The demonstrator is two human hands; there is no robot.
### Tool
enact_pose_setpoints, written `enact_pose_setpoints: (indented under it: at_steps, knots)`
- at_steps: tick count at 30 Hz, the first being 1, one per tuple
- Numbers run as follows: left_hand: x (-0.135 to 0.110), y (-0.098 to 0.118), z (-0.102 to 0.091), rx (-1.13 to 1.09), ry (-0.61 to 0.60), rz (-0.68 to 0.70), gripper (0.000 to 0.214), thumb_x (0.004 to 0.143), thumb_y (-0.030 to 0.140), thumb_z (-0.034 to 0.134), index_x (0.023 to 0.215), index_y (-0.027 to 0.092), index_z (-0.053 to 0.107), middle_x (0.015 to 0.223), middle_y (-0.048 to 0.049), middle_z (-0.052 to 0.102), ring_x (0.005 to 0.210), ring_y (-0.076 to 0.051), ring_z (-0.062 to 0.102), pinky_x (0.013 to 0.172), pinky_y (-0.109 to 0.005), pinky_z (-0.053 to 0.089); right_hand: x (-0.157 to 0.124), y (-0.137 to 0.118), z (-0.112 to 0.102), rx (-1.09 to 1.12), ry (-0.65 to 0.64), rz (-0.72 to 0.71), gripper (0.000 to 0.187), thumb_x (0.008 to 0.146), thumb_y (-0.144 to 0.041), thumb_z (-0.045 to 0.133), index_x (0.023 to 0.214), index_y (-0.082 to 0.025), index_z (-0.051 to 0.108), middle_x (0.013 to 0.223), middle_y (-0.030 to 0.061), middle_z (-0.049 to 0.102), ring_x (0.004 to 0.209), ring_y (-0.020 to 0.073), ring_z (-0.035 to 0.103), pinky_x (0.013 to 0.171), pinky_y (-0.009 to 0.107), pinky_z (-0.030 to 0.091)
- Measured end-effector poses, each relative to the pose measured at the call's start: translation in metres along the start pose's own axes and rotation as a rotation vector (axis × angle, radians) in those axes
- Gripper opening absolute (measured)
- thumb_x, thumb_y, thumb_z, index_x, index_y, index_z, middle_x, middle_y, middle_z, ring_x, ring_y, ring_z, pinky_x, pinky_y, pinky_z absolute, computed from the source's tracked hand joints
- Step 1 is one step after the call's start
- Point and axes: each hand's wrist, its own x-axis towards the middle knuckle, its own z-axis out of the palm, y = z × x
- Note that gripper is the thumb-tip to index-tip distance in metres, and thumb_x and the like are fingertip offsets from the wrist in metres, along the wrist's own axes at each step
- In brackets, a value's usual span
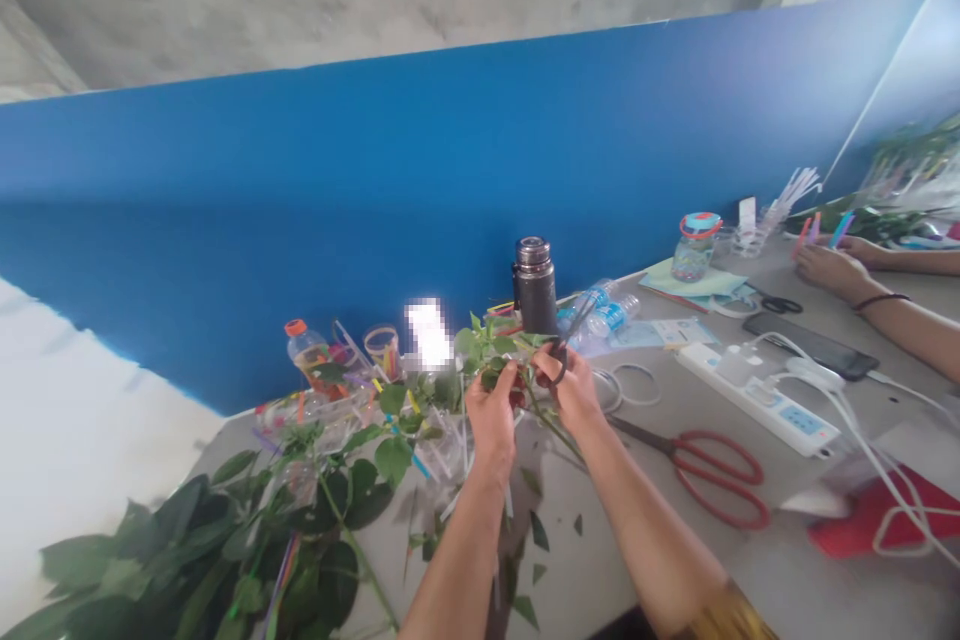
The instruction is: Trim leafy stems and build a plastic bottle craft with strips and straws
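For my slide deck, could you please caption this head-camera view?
Left hand grips a leafy stem while right hand holds black-handled scissors near a steel flask.

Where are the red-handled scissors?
Head view: the red-handled scissors lie on the grey table just right of the right hand, which holds black scissors, with the white power strip beyond them.

Three pairs of scissors (712,475), one steel flask (535,286), one power strip (757,395), one phone (810,345).
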Motion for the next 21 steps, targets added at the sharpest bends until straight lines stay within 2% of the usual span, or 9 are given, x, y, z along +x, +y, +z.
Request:
enact_pose_setpoints:
  at_steps: [4, 6, 9, 13, 18, 21]
  knots:
    - [0.008, -0.007, -0.011, 0.184, -0.012, 0.077, 0.037, 0.068, 0.046, 0.085, 0.066, 0.015, 0.065, 0.055, 0.0033, 0.058, 0.048, -0.008, 0.045, 0.048, -0.022, 0.034, 0.005, -0.005, -0.002, 0.128, 0.164, 0.004, 0.030, 0.061, -0.038, 0.084, 0.074, -0.020, 0.065, 0.060, -0.0033, 0.061, 0.049, 0.0092, 0.042, 0.046, 0.023, 0.030]
    - [0.009, -0.010, -0.016, 0.240, -0.018, 0.103, 0.038, 0.071, 0.048, 0.083, 0.065, 0.015, 0.064, 0.054, 0.0043, 0.055, 0.048, -0.007, 0.042, 0.048, -0.022, 0.032, 0.006, -0.010, -0.002, 0.171, 0.195, -0.018, 0.030, 0.062, -0.039, 0.083, 0.074, -0.020, 0.064, 0.062, -0.0020, 0.063, 0.048, 0.0087, 0.040, 0.044, 0.023, 0.028]
    - [0.009, -0.011, -0.018, 0.274, -0.052, 0.115, 0.038, 0.072, 0.048, 0.082, 0.065, 0.015, 0.064, 0.053, 0.0047, 0.053, 0.048, -0.007, 0.040, 0.049, -0.022, 0.031, 0.003, -0.017, -0.003, 0.053, 0.111, -0.036, 0.025, 0.064, -0.037, 0.081, 0.072, -0.020, 0.066, 0.058, -0.0029, 0.061, 0.048, 0.0093, 0.041, 0.045, 0.023, 0.029]
    - [0.008, -0.011, -0.016, 0.222, -0.057, 0.132, 0.035, 0.071, 0.046, 0.082, 0.070, 0.014, 0.068, 0.055, 0.0052, 0.052, 0.049, -0.007, 0.039, 0.049, -0.022, 0.030, -0.003, -0.024, -0.003, -0.262, -0.027, -0.083, 0.019, 0.062, -0.033, 0.082, 0.070, -0.019, 0.071, 0.060, -0.0019, 0.063, 0.056, 0.0129, 0.052, 0.053, 0.025, 0.040]
    - [0.006, -0.010, -0.013, 0.218, -0.081, 0.147, 0.034, 0.074, 0.046, 0.080, 0.080, 0.013, 0.075, 0.056, 0.0042, 0.053, 0.050, -0.008, 0.039, 0.050, -0.022, 0.030, -0.006, -0.033, -0.002, -0.330, -0.012, -0.118, 0.018, 0.067, -0.034, 0.077, 0.075, -0.019, 0.072, 0.065, 0.0003, 0.067, 0.058, 0.0151, 0.056, 0.056, 0.026, 0.044]
    - [0.003, -0.007, -0.012, 0.266, -0.110, 0.201, 0.031, 0.074, 0.045, 0.079, 0.070, 0.015, 0.073, 0.055, 0.0031, 0.054, 0.050, -0.009, 0.041, 0.051, -0.023, 0.034, -0.004, -0.041, 0.005, -0.329, -0.055, -0.169, 0.019, 0.066, -0.031, 0.076, 0.081, -0.020, 0.071, 0.071, 0.0003, 0.070, 0.062, 0.0160, 0.059, 0.058, 0.026, 0.046]
